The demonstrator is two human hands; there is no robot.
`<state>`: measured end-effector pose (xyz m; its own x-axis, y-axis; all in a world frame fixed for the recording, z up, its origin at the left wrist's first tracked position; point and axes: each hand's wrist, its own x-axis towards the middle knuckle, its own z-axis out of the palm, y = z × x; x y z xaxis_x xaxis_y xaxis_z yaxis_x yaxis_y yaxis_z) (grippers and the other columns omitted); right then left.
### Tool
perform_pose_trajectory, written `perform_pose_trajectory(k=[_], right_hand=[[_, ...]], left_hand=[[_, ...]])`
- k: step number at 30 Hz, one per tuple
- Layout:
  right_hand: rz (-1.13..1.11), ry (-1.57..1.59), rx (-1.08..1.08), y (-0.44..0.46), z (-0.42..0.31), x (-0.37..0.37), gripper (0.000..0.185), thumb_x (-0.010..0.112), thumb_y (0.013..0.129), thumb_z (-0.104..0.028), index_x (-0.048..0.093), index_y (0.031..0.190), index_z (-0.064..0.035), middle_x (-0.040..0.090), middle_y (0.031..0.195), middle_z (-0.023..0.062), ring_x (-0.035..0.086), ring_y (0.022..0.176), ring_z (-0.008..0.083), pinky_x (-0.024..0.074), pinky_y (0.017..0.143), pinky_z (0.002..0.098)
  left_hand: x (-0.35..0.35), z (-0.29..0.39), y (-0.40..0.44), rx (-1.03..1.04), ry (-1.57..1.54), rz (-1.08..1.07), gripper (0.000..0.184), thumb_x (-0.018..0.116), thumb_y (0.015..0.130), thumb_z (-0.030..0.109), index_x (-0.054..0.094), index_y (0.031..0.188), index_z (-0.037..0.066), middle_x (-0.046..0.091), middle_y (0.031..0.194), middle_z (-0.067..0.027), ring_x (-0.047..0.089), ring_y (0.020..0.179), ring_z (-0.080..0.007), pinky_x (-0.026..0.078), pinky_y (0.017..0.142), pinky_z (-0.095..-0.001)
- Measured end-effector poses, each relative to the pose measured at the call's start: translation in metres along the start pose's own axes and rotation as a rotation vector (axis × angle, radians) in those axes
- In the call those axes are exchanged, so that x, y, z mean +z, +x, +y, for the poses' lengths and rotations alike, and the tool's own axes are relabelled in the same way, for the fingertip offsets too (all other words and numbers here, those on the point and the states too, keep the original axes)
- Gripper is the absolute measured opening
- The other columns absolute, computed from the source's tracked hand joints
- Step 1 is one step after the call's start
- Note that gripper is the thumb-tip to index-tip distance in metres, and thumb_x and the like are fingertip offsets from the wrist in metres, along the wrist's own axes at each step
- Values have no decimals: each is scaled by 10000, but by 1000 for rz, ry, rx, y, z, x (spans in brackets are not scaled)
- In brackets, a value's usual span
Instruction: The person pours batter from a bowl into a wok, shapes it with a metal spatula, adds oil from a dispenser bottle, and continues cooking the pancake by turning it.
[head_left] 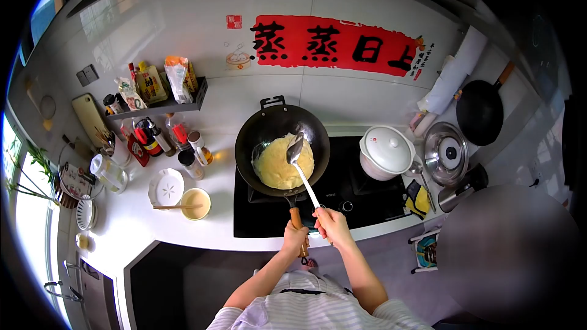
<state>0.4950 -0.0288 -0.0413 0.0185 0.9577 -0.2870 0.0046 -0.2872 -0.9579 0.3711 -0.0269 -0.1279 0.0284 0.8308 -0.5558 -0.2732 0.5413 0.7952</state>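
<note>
A dark wok (244,146) sits on the black stove (257,220), with a pale yellow, flat round of food (278,168) inside it. My left hand (294,238) is wrapped round the wok's wooden handle (296,217). In my right hand (334,226) is the white handle of a metal spatula (306,180), whose head (295,148) rests over the upper right part of the food. Both hands are close together at the stove's front edge.
Right of the wok stands a lidded white pot (386,151), with a metal lid (446,153) beyond. On the left counter are a white plate (166,187), a bowl (196,204) with chopsticks across it, and several bottles. A frying pan (480,113) hangs at the right.
</note>
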Motion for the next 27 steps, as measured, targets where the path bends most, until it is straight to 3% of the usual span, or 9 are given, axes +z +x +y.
perform_pose_trajectory(k=[18,27], right_hand=[[41,164,6,-8,8,-13,286,531,959,-247,632,967,21,550,655,46,450,454,68,353,400,224],[146,239,-7,-4,-1,-17,270,554,942,-249,621,954,12,554,652,42,454,437,63,342,377,210]], left_hand=[[-39,13,-2,-41,80,-81,265,619,747,-29,440,921,61,493,606,-48,487,432,-162,431,398,-318],[-64,24,-4,-80,8,-256,277,621,786,-48,422,927,83,480,609,-45,475,426,-150,397,390,-292]])
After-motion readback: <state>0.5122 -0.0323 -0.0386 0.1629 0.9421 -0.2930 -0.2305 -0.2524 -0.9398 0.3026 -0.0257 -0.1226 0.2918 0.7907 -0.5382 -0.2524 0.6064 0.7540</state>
